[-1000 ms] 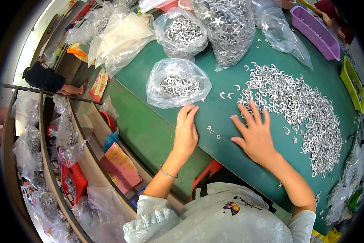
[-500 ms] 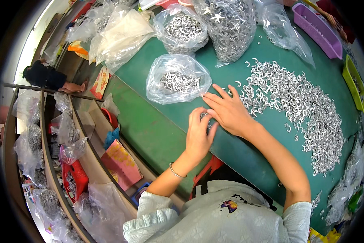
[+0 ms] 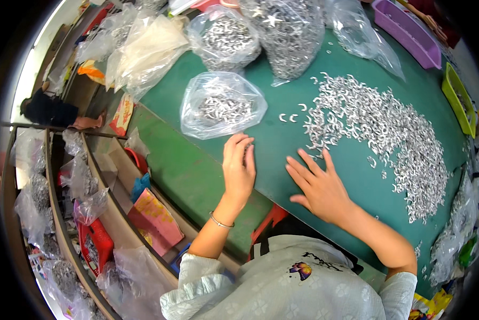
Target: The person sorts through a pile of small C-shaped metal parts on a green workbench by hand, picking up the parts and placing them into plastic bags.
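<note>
My left hand (image 3: pixel 239 169) is cupped at the table's near edge, just below an open clear plastic bag (image 3: pixel 188 114). Its fingers are curled round small silver crescent-shaped pieces (image 3: pixel 246 152), partly showing between thumb and fingers. My right hand (image 3: pixel 322 191) hovers over or rests on the green table (image 3: pixel 282 154), palm down, fingers spread, with nothing held. Beyond its fingertips spreads a large pile of silver crescent pieces (image 3: pixel 378 125). A few loose crescents (image 3: pixel 288 118) lie between the pile and the bag, which holds more of the same pieces.
Two fuller clear bags (image 3: pixel 226 40) (image 3: pixel 290 40) stand at the back. A purple tray (image 3: pixel 410 34) and a yellow-green tray (image 3: pixel 459 101) sit at the far right. Shelves with bagged parts (image 3: pixel 63 213) fill the left, where another person (image 3: pixel 50 109) is visible.
My hands have parted: the right drew back toward me and spread its fingers, while the left shifted left, still curled. Loose crescents beside the bag are now uncovered. The whole view shifted slightly.
</note>
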{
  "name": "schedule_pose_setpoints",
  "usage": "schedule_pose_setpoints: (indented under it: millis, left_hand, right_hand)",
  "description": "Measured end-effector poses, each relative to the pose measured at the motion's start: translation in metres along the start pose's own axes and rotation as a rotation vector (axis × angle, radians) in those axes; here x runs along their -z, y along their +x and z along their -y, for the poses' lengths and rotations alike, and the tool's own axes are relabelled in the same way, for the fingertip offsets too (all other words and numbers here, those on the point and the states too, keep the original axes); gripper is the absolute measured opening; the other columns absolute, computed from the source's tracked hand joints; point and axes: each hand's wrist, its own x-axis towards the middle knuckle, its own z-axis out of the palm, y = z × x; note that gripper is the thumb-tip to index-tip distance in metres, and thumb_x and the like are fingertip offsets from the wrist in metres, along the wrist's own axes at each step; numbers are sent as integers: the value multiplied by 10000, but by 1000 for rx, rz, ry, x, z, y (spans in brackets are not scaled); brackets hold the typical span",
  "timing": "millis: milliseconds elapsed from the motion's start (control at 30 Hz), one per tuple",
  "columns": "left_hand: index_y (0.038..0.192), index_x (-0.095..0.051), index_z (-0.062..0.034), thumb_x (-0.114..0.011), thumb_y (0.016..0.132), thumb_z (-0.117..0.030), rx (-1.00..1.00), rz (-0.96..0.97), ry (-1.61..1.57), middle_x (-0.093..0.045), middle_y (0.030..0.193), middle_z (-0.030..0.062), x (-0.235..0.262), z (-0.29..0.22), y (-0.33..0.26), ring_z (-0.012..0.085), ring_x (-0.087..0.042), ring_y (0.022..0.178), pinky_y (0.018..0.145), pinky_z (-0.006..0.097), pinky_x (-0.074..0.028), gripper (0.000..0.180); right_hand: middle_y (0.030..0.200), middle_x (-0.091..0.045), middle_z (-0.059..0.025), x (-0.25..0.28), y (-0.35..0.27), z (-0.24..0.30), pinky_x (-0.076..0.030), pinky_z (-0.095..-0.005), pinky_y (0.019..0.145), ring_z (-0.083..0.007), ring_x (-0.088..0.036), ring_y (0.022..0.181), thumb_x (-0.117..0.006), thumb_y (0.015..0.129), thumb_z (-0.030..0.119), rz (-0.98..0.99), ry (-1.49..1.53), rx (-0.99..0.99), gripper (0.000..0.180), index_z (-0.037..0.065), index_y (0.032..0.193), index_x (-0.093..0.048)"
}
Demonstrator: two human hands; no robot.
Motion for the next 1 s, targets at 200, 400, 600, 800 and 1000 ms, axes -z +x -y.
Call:
schedule_pose_setpoints:
  millis: [200,400,600,800,1000]
  left_hand:
    - [1001,-662,-9,-605,835,66,-57,43,10,-630,1033,157,1,-26,-6,314,-603,969,867,378,-484,191]
    - [1010,-644,22,-587,852,81,-144,198,-32,-606,1070,166,-18,-61,-16,307,-595,999,885,370,-465,178]
    - [1048,-634,14,-592,855,68,-205,321,-69,-580,1132,172,-34,-82,-26,325,-572,1034,875,389,-462,205]
    - [1065,-636,-5,-608,846,42,-238,399,-52,-574,1153,156,-44,-96,-32,334,-547,1063,915,409,-434,226]
    - [1108,-623,-25,-619,846,13,-266,489,-18,-567,1196,153,-49,-110,-35,344,-530,1109,972,418,-393,264]
  right_hand:
    - [1524,-341,-24,17,-114,6,-165,-666,1101,-308,-218,1446,-697,794,385,108,161,-282,730,93,1412,-441]
    - [1522,-346,-12,31,-199,-2,-161,-638,1120,-308,-184,1455,-615,869,425,24,94,-612,630,67,1374,-494]
    - [1552,-286,-66,34,-274,5,-115,-626,1129,-374,-143,1455,-632,854,409,-73,35,-928,639,80,1383,-490]
    - [1570,-208,-110,28,-337,-6,-62,-605,1141,-386,-80,1460,-569,916,363,-148,-51,-1239,578,70,1403,-462]
    - [1552,-245,-150,22,-366,-51,-125,-583,1135,-392,-138,1446,-531,943,424,-199,-249,-1308,579,48,1381,-486]
